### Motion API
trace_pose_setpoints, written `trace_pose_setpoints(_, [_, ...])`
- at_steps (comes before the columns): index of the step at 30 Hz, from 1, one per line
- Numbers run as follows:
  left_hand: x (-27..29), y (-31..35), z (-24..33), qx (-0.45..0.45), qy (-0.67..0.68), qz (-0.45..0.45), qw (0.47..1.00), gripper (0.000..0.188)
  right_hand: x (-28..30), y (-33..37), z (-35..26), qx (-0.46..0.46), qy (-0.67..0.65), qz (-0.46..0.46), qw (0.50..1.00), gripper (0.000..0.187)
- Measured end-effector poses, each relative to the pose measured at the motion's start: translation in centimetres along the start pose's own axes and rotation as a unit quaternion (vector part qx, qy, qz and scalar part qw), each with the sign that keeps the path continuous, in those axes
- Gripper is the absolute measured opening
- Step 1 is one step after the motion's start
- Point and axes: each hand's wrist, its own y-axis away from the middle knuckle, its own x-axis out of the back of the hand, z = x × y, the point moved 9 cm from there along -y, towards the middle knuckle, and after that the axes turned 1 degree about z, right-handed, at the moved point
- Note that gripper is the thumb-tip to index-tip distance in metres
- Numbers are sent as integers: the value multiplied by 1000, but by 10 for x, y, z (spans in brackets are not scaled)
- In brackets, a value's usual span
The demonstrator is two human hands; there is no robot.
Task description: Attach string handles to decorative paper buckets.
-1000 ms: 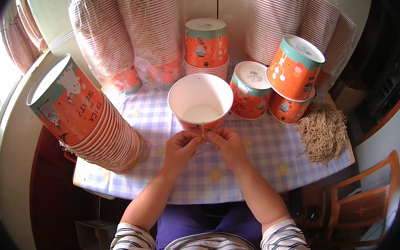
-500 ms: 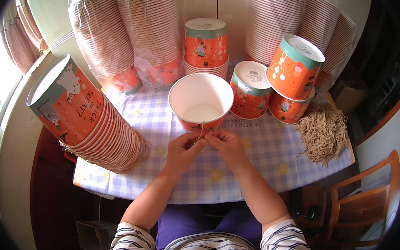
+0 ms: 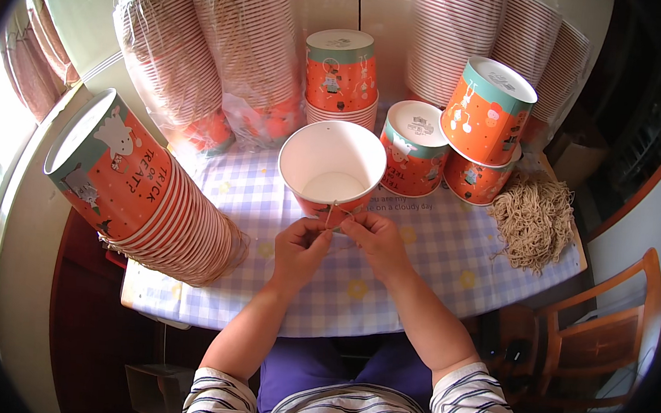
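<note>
Orange-printed paper bucket [image 3: 332, 164], white inside, is mouth-up at clock centre on the blue-and-white checked tablecloth [image 3: 218, 302]; all directions from there. Thin tan twine strand [image 3: 333, 209] loops at its near rim, 6 o'clock. Left hand [image 3: 302, 243], between 6 and 7, has thumb and forefinger pinched together on the strand. Right hand [image 3: 374, 239], 5 o'clock, likewise pinching it, fingertips just beside the left's. Can't tell if either hand touches the bucket wall. Small hole visible in the bucket's far wall, 12. Tall leaning stack of nested buckets [image 3: 164, 201], between 8 and 9, tan twine showing around the rims. Bagged bucket stacks [image 3: 238, 44] at 10 to 11, more plastic-wrapped stacks [image 3: 456, 38] at 1 to 2. Short inverted stack [image 3: 340, 79], 12. Single inverted bucket [image 3: 414, 155], between 2 and 3; behind it, 2, a tilted inverted bucket [image 3: 486, 118] sits on another. Loose twine heap [image 3: 533, 222], between 3 and 4, near the table edge. Wooden chair [image 3: 596, 336], 4, off the table.
</note>
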Motion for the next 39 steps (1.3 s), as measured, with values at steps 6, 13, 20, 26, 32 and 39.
trace_pose_setpoints(6, [-3, 1, 1, 42, 59, -31, 997, 14, 2, 1, -2, 1, 16, 11, 1000, 16])
trace_pose_setpoints(13, [-6, -1, -3, 18, 21, -24, 999, 12, 1, 0, -2, 10, 31, 6, 999, 16])
trace_pose_setpoints(20, [-3, -1, -3, 33, 51, -27, 998, 12, 4, 0, -4, 17, 26, 21, 999, 15])
trace_pose_setpoints(26, [-2, -2, -10, 59, 92, -46, 993, 12, 4, 1, -8, 21, 29, 17, 999, 13])
trace_pose_setpoints(32, [-4, -1, -7, 59, 39, -31, 997, 9, 6, 0, -7, 22, 22, 21, 999, 14])
trace_pose_setpoints(39, [-3, -1, -10, 74, 66, -33, 995, 9, 4, 0, -6, 11, 12, 16, 1000, 16])
